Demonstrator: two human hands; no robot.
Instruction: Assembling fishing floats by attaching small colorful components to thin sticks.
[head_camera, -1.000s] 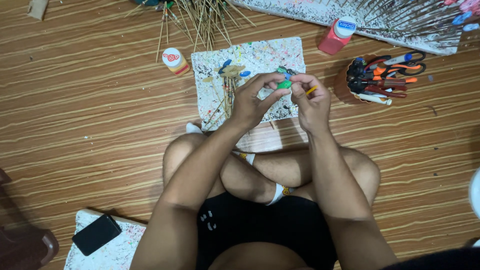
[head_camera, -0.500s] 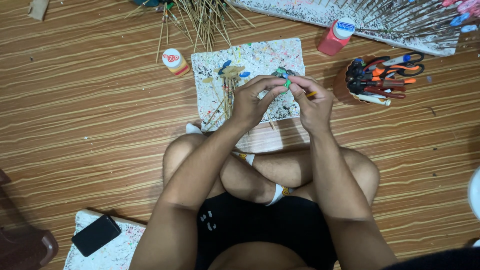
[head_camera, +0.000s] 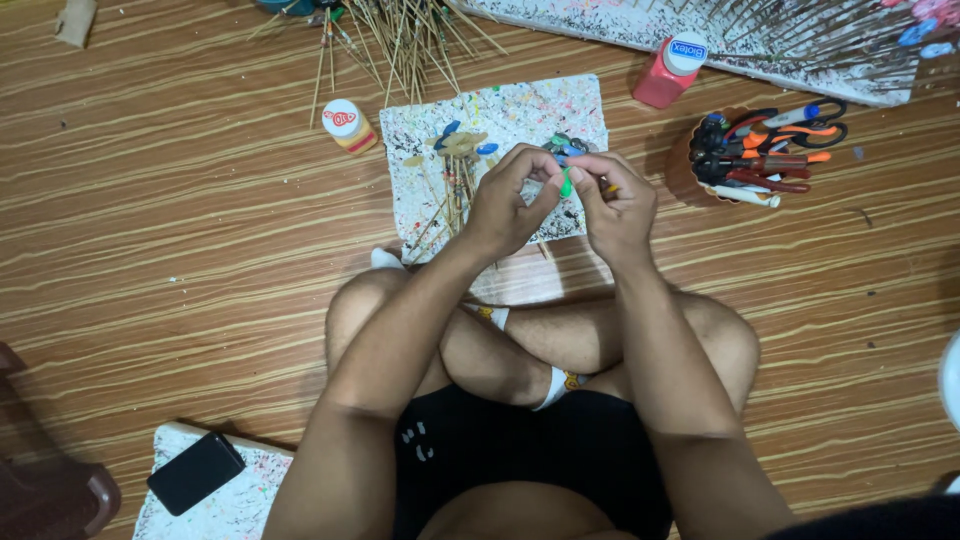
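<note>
I sit cross-legged on a wooden floor. My left hand (head_camera: 510, 200) and my right hand (head_camera: 618, 205) meet above a paint-speckled white board (head_camera: 520, 110), both pinching one small green piece (head_camera: 566, 184) between their fingertips. An orange tip shows by my right fingers. On the board lie thin sticks with flat tan, blue and dark ends (head_camera: 455, 150).
A small yellow glue bottle (head_camera: 346, 126) stands left of the board and a red bottle (head_camera: 672, 70) right of it. A brown cup of scissors and pens (head_camera: 760, 155) sits far right. Loose sticks (head_camera: 400, 35) lie behind. A black phone (head_camera: 196, 472) rests on another speckled board.
The green piece has turned from lying across my fingertips to pointing downward between them. My hands have stayed over the board.
</note>
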